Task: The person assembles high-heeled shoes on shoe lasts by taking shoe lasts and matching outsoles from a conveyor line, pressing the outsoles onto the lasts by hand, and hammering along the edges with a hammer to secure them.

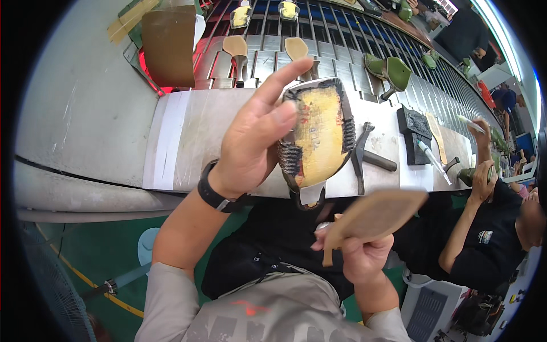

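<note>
My left hand (253, 137) holds up a shoe upper on its last (319, 137), bottom side toward me: a yellow insole board ringed by dark pleated edges. My fingers wrap its left side, with the index finger stretched over the top. Lower down, my right hand (356, 253) grips a tan shoe sole (376, 216) by its narrow end, the flat face turned up. The sole sits just below and right of the lasted shoe, not touching it.
A grey workbench (194, 142) runs in front of me with a hammer-like tool (364, 157), black blocks (413, 122) and a pen. Behind it a slatted conveyor (342, 51) carries green shoes (390, 71) and tan soles. A person in black (484, 228) works at my right.
</note>
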{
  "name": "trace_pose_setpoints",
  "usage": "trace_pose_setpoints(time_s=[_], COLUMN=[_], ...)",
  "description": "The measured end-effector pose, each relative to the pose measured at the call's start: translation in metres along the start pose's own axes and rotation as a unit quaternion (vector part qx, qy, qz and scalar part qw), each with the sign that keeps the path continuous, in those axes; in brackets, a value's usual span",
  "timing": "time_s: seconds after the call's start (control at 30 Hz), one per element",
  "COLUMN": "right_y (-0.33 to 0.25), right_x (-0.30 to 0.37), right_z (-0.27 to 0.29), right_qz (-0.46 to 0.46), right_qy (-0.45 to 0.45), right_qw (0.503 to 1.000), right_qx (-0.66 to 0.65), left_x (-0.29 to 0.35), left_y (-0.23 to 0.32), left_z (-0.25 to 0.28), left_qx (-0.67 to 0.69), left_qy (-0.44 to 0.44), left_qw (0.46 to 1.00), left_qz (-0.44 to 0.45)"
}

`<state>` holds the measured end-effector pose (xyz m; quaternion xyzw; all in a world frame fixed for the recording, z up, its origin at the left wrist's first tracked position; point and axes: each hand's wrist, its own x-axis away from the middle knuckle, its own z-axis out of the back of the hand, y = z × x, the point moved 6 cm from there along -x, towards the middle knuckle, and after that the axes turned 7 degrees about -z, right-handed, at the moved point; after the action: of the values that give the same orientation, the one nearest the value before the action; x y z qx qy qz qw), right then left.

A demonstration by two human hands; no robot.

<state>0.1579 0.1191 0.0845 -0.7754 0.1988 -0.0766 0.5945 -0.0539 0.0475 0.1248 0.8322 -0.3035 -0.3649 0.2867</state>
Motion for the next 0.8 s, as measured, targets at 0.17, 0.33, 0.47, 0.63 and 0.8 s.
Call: trace_pose_setpoints(time_s=[0.17, 0.33, 0.47, 0.63, 0.8], right_y=[-0.018, -0.021, -0.018, -0.023, -0.021], right_x=[-0.019, -0.035, -0.030, -0.031, -0.029], right_z=[-0.042, -0.048, -0.045, -0.046, -0.048], right_qz=[-0.098, -0.088, -0.060, 0.016, 0.015], right_qy=[-0.044, -0.027, -0.041, -0.013, -0.038], right_qw=[0.993, 0.996, 0.995, 0.998, 0.997], right_qx=[-0.045, 0.010, 0.068, 0.067, 0.061], left_x=[0.013, 0.030, 0.035, 0.041, 0.041], left_y=[0.013, 0.017, 0.017, 0.013, 0.016], left_z=[-0.027, -0.032, -0.036, -0.038, -0.038], left_qx=[-0.061, -0.010, -0.074, -0.100, -0.102], left_qy=[-0.025, -0.006, -0.040, -0.066, -0.089], left_qw=[0.998, 0.996, 0.995, 0.992, 0.990], left_qz=[0.022, 0.084, 0.057, 0.041, 0.030])
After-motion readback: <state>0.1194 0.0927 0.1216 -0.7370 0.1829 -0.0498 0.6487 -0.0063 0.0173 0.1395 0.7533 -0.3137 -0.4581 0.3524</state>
